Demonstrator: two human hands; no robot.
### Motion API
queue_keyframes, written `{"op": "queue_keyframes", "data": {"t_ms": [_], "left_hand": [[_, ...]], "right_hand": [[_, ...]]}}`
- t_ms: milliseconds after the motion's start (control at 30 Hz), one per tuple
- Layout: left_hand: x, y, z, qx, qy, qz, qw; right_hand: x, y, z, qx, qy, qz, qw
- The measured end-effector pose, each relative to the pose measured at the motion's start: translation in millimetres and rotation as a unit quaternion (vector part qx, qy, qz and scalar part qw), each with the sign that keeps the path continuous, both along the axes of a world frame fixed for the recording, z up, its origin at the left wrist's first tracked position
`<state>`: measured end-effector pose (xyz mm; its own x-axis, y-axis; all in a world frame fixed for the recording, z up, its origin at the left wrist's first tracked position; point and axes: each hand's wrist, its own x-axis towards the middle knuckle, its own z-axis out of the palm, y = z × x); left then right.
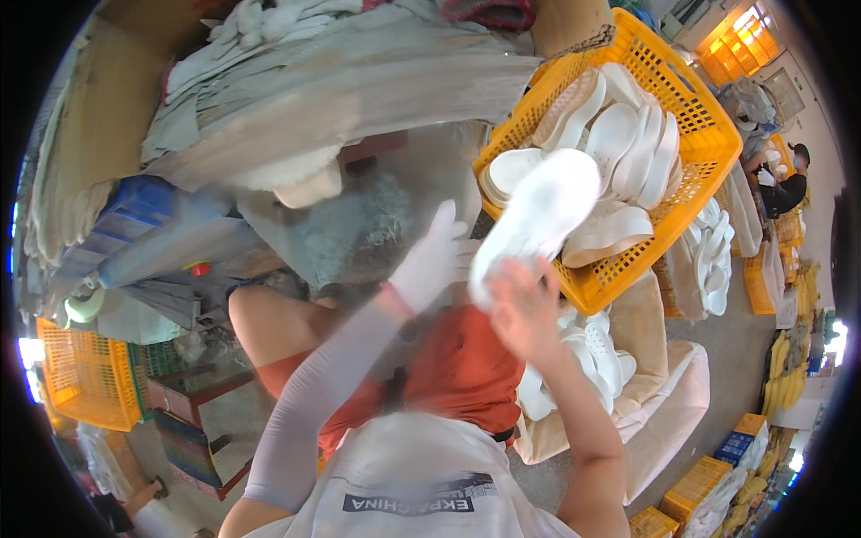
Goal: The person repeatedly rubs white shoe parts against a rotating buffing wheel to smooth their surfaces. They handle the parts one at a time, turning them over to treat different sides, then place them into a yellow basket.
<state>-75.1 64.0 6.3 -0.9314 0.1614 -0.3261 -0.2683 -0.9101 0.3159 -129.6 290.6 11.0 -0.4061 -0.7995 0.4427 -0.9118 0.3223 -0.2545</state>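
Note:
My right hand, bare and blurred, grips the near end of a white foam shoe. The shoe is tilted, sole-shaped and overexposed, in front of a yellow plastic basket. Several more white foam shoes are piled inside that basket. To the left of the held shoe is my left hand, in a white glove with a pale sleeve above it. Its fingers are stretched out and apart, with nothing seen in them; whether a fingertip touches the shoe I cannot tell.
A grey cloth-draped machine or bench stands ahead. Below the basket, an open pale sack holds more white shoes. A dark-red stool-like frame and a yellow crate stand at left. Another person works at far right.

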Motion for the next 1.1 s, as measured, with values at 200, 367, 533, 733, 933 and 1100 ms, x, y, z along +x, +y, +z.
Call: {"op": "queue_keyframes", "data": {"t_ms": [200, 367, 533, 733, 933, 1100], "left_hand": [[42, -21, -18, -0.737, 0.132, 0.096, 0.656], [3, -74, -54, -0.927, -0.079, 0.003, 0.367], [-45, -119, -99, -0.527, 0.052, 0.309, 0.79], [7, -179, -95, -0.679, -0.147, 0.23, 0.681], [54, -161, -31, -0.904, -0.023, 0.018, 0.426], [22, -118, -42, -0.502, 0.068, 0.297, 0.809]], "right_hand": [[62, -28, 51, -0.146, -0.331, 0.1, 0.927], [38, -125, 33, -0.172, -0.401, -0.06, 0.898], [10, -209, -1, -0.272, -0.377, -0.135, 0.875], [-12, -238, 14, -0.212, -0.474, -0.07, 0.852], [-31, -269, 5, -0.075, -0.432, -0.172, 0.882], [-15, -246, 31, -0.063, -0.409, -0.11, 0.904]]}}
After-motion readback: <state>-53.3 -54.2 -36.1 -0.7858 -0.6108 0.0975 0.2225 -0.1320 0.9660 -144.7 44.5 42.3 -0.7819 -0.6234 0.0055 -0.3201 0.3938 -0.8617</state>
